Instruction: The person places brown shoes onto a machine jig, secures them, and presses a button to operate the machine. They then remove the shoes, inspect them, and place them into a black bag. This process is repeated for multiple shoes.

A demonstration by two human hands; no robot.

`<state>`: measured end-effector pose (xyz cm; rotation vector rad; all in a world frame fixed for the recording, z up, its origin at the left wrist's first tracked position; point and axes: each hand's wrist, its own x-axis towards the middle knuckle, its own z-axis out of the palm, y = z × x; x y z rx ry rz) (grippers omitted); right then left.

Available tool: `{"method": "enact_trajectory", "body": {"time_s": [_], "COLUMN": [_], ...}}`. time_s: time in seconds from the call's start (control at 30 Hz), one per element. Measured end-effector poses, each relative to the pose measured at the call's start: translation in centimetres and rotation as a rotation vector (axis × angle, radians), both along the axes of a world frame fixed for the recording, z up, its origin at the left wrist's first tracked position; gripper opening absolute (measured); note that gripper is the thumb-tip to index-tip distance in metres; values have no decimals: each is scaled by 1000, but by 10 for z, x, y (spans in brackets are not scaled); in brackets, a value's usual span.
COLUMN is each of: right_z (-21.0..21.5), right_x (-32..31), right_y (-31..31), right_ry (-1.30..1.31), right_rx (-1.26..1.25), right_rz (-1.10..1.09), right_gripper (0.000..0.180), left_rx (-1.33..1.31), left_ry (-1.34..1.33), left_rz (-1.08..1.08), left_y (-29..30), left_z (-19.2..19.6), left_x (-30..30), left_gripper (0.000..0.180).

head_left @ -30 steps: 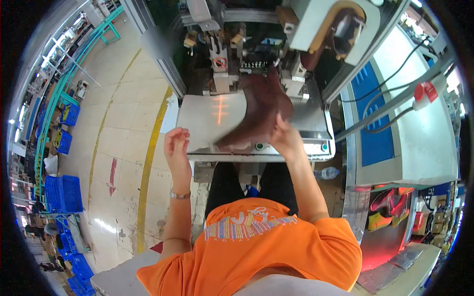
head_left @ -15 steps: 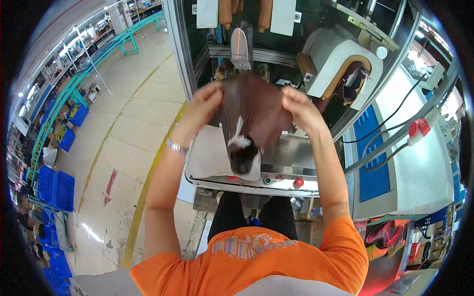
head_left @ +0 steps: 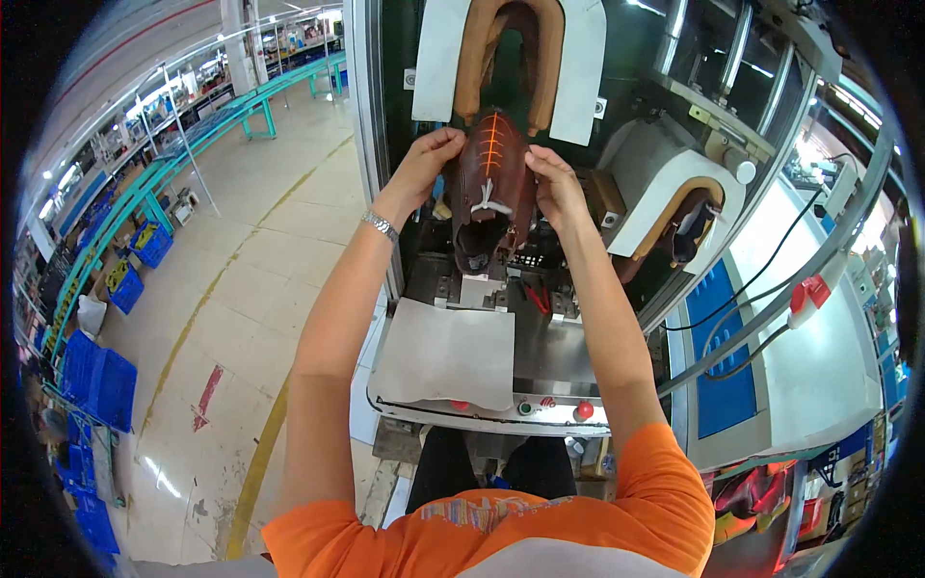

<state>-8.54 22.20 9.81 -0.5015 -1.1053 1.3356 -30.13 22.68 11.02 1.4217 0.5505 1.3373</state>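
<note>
The metal machine frame (head_left: 361, 125) walls in the work, its post setting the left limit; the steel bed (head_left: 559, 361) lies below, with most room for moving between its surface and the raised hands; on the right, a white-faced side mould (head_left: 665, 159) crowds that side, so sideways swing there looks tight; ahead stands the U-shaped mould (head_left: 438, 58), lined in tan, its gap facing the work; before that gap the brown leather boot upper (head_left: 496, 169) is held in the air, toe end away, opening nearer the wearer, though whether it touches the lining cannot be told; the left hand (head_left: 424, 166) pinches its left edge and the right hand (head_left: 557, 183) grips its right edge; the step in hand appears to be squaring the upper to the mould, and the next move seems to call for level, even hands and a centred toe; red-handled pliers (head_left: 536, 297) lie on the bed beneath, and a red button (head_left: 585, 410) sits at its front edge, near the right forearm (head_left: 617, 318).
</note>
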Motion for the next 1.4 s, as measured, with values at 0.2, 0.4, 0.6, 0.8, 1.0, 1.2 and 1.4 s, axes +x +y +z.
{"method": "enact_trajectory", "body": {"time_s": [0.2,0.4,0.6,0.8,1.0,1.2,1.4], "right_z": [1,3,-33,-128,-159,-198,-175], "right_x": [1,2,6,1,-38,-57,-62], "right_y": [35,33,21,-62,-63,-25,-8], "right_ry": [87,69,-77,77,513,609,625], "right_rx": [-67,-166,-157,-387,-518,-416,-247], "right_rz": [3,-106,-107,-359,434,400,423], "right_gripper": [21,27,33,53,37,36,42], "left_rx": [-156,-284,-201,1145,908,939,889], "left_ry": [-88,-101,43,306,1049,1159,1098], "left_rz": [127,214,188,907,901,866,927], "left_y": [24,27,45,-108,-140,-147,-135], "left_z": [14,22,-8,-14,15,5,-23], "left_x": [15,24,4,37,36,52,60], "left_gripper": [21,22,27,20,22,33,41]}}
